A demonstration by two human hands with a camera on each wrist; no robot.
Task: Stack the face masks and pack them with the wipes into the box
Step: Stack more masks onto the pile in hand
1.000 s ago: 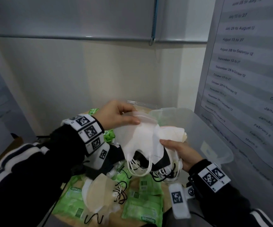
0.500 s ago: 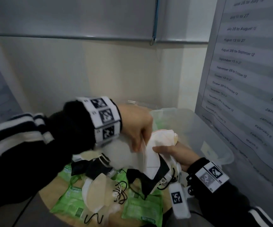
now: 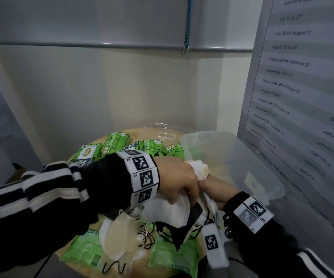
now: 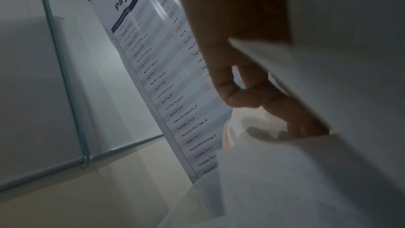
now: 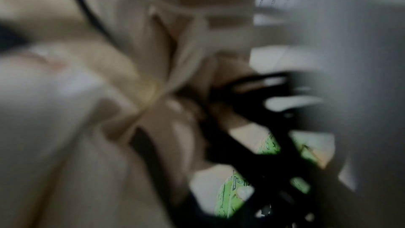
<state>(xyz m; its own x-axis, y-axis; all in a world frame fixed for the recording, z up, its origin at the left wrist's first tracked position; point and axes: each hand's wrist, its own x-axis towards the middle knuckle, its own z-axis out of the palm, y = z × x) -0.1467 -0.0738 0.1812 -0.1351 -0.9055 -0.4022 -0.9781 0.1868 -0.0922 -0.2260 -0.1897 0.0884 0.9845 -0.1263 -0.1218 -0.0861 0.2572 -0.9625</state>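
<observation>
White mask (image 3: 168,210), now laid onto the stack (image 3: 199,173) your right hand (image 3: 215,190) grips beside the box (image 3: 262,177); left hand (image 3: 177,180) curled over it, apparently pinching; stacking continues.

White, beige and black face masks (image 3: 168,213) bunched above green wipes packs (image 3: 173,255) on round table (image 3: 77,157), beside open translucent box (image 3: 242,157).

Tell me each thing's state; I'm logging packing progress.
left hand: gripping a white mask onto the stack
right hand: holding the mask stack
clear box: open, lid off
beige mask: loose on table
wipes packs: unpacked on table
</observation>
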